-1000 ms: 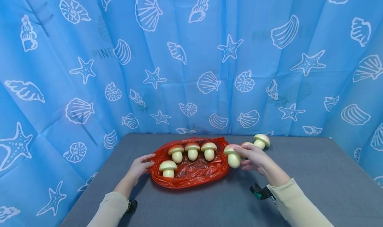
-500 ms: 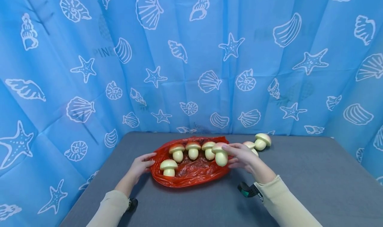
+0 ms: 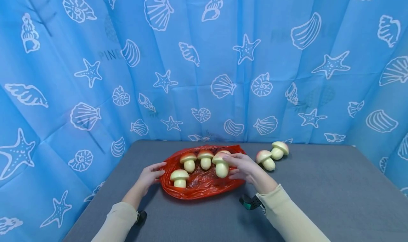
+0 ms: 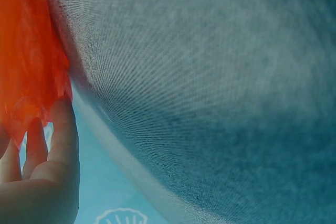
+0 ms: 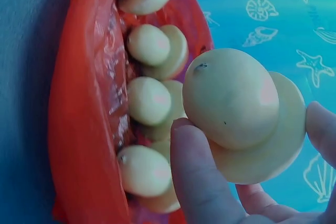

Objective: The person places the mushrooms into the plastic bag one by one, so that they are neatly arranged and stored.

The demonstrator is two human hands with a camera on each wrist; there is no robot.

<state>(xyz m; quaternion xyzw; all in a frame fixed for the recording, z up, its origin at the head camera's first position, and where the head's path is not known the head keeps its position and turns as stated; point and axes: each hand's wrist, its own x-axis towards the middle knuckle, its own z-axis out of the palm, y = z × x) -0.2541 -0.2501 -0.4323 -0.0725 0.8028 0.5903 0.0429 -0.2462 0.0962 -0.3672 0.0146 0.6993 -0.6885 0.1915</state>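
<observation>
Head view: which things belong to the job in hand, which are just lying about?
In the job:
right hand, holding one mushroom
left hand, touching the red bag
four mushrooms in the bag
probably the loose pair of mushrooms to its right, same kind

Just around:
gray table
blue curtain
dark wrist devices

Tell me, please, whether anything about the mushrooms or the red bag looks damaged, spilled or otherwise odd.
One small thing: on the stem of the mushroom in the right hand, a dark mark and a tiny speck break the smooth pale surface, perhaps just blemishes. Nothing looks spilled.
</observation>
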